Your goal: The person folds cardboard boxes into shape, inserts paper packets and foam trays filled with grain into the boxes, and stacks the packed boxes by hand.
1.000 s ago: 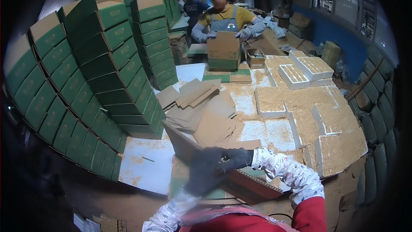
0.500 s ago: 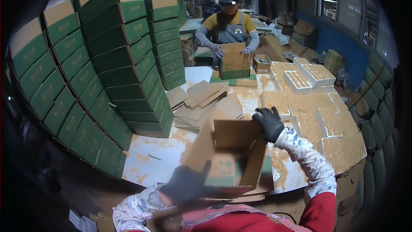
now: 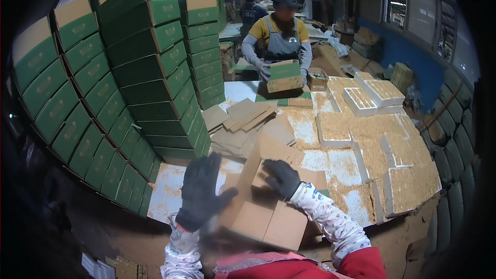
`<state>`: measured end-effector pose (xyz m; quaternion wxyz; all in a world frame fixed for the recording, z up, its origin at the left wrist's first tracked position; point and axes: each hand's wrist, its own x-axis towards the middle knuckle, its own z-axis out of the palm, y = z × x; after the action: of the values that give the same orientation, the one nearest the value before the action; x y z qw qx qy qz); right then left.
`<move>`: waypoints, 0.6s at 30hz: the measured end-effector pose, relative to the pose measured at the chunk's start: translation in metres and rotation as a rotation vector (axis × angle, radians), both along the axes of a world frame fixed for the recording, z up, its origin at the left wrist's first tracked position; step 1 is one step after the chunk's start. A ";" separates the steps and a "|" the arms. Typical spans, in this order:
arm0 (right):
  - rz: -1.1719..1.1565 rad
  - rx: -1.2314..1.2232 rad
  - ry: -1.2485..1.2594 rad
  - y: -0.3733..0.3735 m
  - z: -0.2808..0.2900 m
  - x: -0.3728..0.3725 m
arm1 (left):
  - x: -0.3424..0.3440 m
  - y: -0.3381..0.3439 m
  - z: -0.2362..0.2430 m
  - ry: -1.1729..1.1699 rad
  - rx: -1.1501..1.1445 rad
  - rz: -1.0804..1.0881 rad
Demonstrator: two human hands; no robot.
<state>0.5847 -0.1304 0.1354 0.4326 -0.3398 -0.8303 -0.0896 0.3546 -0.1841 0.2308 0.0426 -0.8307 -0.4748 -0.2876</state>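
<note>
Carton (image 3: 252,220), one, by left hand (image 3: 199,194), right hand (image 3: 281,178), fingers (image 3: 207,165) apart; nearest box stacks (image 3: 132,93): four.

Head-worn fisheye, left one of a pair, upright. From here I see it pitched down and forward, close over the left hand (image 3: 201,194) and right hand (image 3: 282,177), facing across the table (image 3: 168,186) toward the co-worker (image 3: 281,41).

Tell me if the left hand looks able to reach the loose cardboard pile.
Probably yes: the left hand looks empty, and nothing visible blocks its way to the near side of the loose cardboard pile.
</note>
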 end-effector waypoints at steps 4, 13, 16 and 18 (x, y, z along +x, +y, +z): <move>-0.189 -0.252 0.584 0.015 -0.024 0.015 | 0.061 -0.033 -0.064 0.372 -0.161 -0.231; 0.078 -0.947 0.484 -0.107 -0.140 -0.026 | -0.078 0.028 -0.189 -1.119 -0.963 -0.093; 0.182 -1.077 0.191 -0.081 0.023 -0.015 | -0.050 -0.013 -0.284 -0.296 -0.845 -0.460; 0.114 -1.220 -0.482 -0.058 0.044 0.001 | -0.015 -0.042 -0.208 -0.052 -0.970 -0.657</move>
<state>0.5855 -0.1886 0.1791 -0.0318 -0.4501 -0.8224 0.3466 0.3396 -0.2261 0.0225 -0.4454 -0.8515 -0.2709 -0.0558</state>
